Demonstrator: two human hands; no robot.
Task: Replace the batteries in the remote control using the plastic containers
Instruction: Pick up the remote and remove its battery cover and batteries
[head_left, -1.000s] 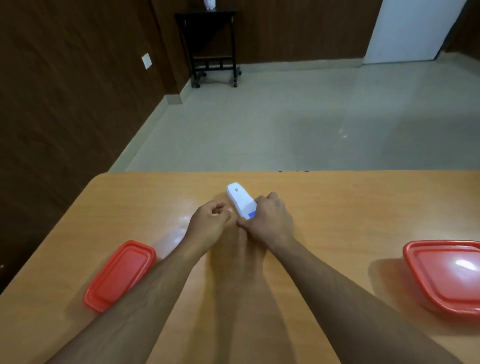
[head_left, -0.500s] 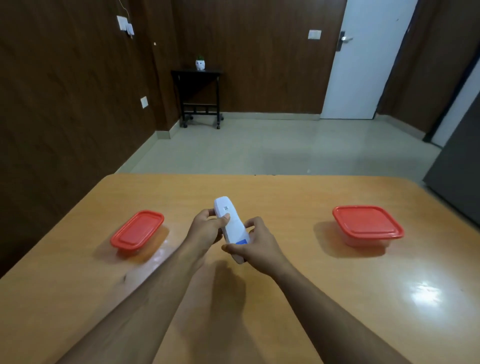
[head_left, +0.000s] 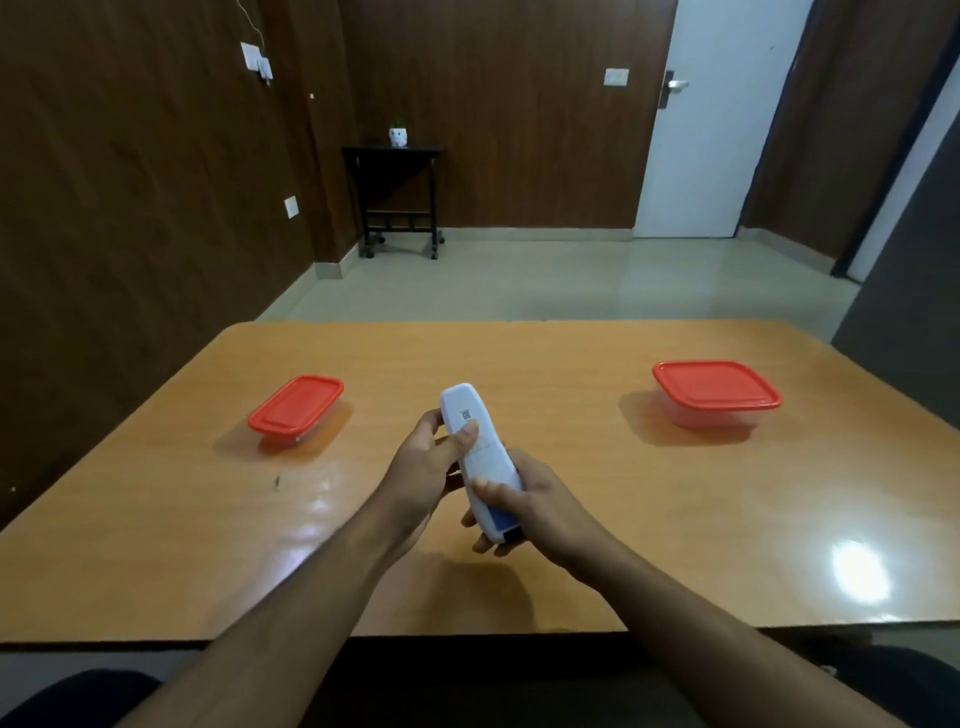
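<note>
A white remote control (head_left: 478, 452) is held above the middle of the wooden table (head_left: 571, 519), back side up, with a small code label near its far end. My left hand (head_left: 423, 470) grips its upper half, thumb pressed on the back. My right hand (head_left: 524, 506) grips the lower end, thumb on the battery cover, where a blue patch shows. A small plastic container with a red lid (head_left: 296, 410) sits at the left. A larger clear container with a red lid (head_left: 717, 392) sits at the right. Both lids are on.
The table's near edge runs just below my forearms. Beyond the far edge lies a tiled floor, with a dark side table (head_left: 397, 197) holding a small pot against the wood-panelled wall and a white door (head_left: 711, 130) at the right.
The remote has been lifted off the table and drawn toward me, with both hands around it. The camera has tilted up and back, so both containers and the room show fully.
</note>
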